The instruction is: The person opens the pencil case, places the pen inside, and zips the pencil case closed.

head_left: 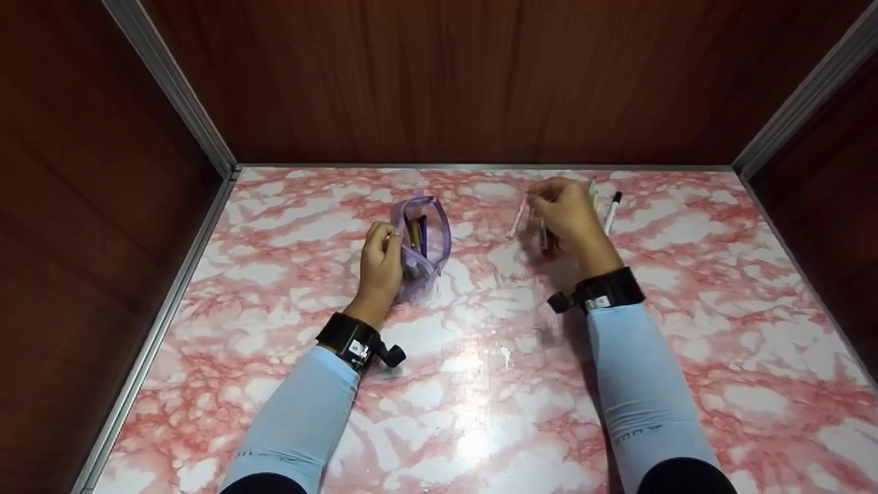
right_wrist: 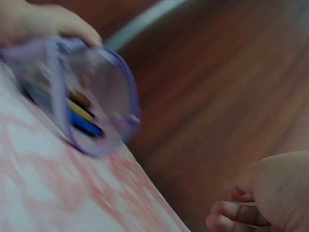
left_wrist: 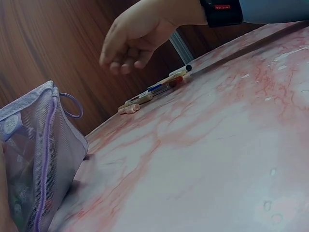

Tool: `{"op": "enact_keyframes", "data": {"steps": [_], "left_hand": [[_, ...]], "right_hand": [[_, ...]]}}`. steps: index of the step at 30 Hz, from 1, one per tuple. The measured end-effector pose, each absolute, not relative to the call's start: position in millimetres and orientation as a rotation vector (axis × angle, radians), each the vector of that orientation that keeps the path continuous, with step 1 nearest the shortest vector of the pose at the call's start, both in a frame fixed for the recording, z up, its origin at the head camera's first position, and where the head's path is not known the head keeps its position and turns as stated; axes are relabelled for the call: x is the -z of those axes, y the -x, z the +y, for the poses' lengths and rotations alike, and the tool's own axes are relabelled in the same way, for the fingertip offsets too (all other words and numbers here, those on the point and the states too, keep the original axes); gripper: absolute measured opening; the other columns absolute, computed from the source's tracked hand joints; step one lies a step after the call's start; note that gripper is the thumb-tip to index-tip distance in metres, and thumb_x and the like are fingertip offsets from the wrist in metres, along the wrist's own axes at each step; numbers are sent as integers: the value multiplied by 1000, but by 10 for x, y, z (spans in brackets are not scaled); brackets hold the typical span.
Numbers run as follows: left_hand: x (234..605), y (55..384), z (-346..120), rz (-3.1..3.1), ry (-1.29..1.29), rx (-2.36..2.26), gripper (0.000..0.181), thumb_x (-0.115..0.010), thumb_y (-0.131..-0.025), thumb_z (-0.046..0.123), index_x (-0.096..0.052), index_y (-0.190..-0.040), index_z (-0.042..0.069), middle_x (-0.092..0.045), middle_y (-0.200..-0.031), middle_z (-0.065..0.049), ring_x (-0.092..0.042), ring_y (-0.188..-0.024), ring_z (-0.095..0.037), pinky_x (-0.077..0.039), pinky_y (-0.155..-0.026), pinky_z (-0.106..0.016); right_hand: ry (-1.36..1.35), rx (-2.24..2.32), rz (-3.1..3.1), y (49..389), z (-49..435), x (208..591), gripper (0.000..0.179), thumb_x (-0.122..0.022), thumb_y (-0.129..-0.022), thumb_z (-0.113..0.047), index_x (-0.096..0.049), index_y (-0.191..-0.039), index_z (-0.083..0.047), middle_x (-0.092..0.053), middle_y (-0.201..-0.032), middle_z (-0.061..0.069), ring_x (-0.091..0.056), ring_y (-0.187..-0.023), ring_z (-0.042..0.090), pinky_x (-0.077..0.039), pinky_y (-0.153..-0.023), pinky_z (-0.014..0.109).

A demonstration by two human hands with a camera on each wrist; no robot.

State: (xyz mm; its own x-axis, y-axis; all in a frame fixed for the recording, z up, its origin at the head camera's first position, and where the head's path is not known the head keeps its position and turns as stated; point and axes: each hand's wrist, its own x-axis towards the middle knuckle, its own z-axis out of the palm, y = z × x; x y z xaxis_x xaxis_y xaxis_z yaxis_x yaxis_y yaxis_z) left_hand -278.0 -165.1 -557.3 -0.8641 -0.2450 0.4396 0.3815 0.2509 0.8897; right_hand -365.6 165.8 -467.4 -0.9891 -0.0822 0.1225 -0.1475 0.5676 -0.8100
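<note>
My left hand (head_left: 381,264) grips the near-left side of a purple mesh pencil case (head_left: 446,237), whose zipped mouth gapes toward the right. Inside the case lie several pens (head_left: 416,237), among them a blue one (right_wrist: 87,124) and a yellow one in the right wrist view. Over on the right, my right hand (head_left: 569,209) hovers above a loose group of pens, its fingers bent downward; the left wrist view shows nothing between them. Beside its fingertips lies a pink pen (head_left: 516,218). A white pen with a black end (head_left: 612,211) lies past the hand, which partly hides the group.
A red-and-white marbled tabletop (head_left: 473,384) carries everything. Dark wood panels (head_left: 473,82) with metal edging wall it in at the back and both sides. Black straps with small cameras (head_left: 610,289) circle both wrists, over pale blue sleeves.
</note>
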Motion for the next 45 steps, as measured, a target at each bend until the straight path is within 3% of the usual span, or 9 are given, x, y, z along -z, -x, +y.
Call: {"op": "enact_keyframes", "data": {"steps": [4, 8, 11, 24, 30, 36, 41, 45], "left_hand": [[5564, 2772, -1646, -2033, 114, 1668, 18, -56, -114, 8, -66, -105, -5, -62, -114, -17, -55, -85, -10, -48, -82, -24], [5562, 2768, -1650, -2035, 103, 1679, 19, -56, -114, 8, -65, -104, -4, -61, -113, -14, -54, -85, -11, -48, -80, -24], [5566, 2769, -1651, -2042, 96, 1685, 19, -55, -115, 9, -65, -104, -4, -60, -112, -12, -54, -84, -12, -48, -78, -24], [5583, 2756, -1681, -2050, 95, 1655, 19, -56, -114, 8, -66, -103, -4, -60, -109, -11, -53, -84, -11, -46, -79, -23], [5595, 2786, -1666, -2042, 121, 1676, 20, -56, -114, 9, -66, -104, -5, -60, -110, -10, -56, -86, -11, -49, -82, -24], [5584, 2774, -1663, -2034, 95, 1713, 19, -55, -115, 8, -66, -104, -4, -61, -114, -14, -58, -88, -13, -53, -80, -23], [5569, 2759, -1655, -2058, 68, 1726, 20, -55, -115, 11, -66, -105, -2, -62, -118, -13, -60, -92, -14, -56, -83, -24], [5556, 2761, -1635, -2068, 49, 1716, 20, -55, -116, 11, -66, -105, -2, -63, -119, -14, -61, -92, -14, -55, -84, -24]], "right_hand": [[-103, -1260, -2739, 3704, 1980, 4627, 30, -66, -109, -14, -77, -132, 2, -78, -128, 25, -71, -109, 28, -54, -88, 29], [-22, -1246, -2745, 3720, 2216, 4585, 32, -61, -111, -11, -74, -136, 3, -73, -134, 28, -69, -117, 36, -55, -98, 46], [22, -1233, -2736, 3724, 2359, 4608, 34, -60, -111, -12, -73, -138, 3, -72, -135, 29, -67, -120, 38, -55, -103, 53], [141, -1164, -2746, 3686, 2636, 4890, 47, -58, -117, -28, -67, -147, 7, -70, -135, 33, -67, -119, 45, -54, -104, 60], [258, -1218, -2760, 3715, 2741, 5026, 48, -55, -117, -24, -63, -155, 5, -66, -150, 33, -67, -126, 45, -55, -104, 57], [282, -1200, -2668, 3790, 2777, 5128, 44, -56, -111, -15, -69, -147, 7, -65, -141, 35, -64, -124, 45, -52, -112, 59], [267, -1173, -2741, 3782, 2769, 5165, 46, -52, -115, -18, -66, -153, 4, -53, -158, 39, -61, -137, 50, -50, -117, 63], [236, -1117, -2797, 3765, 2762, 5154, 45, -53, -116, -18, -66, -154, 3, -53, -161, 38, -59, -144, 53, -49, -119, 66]]}}
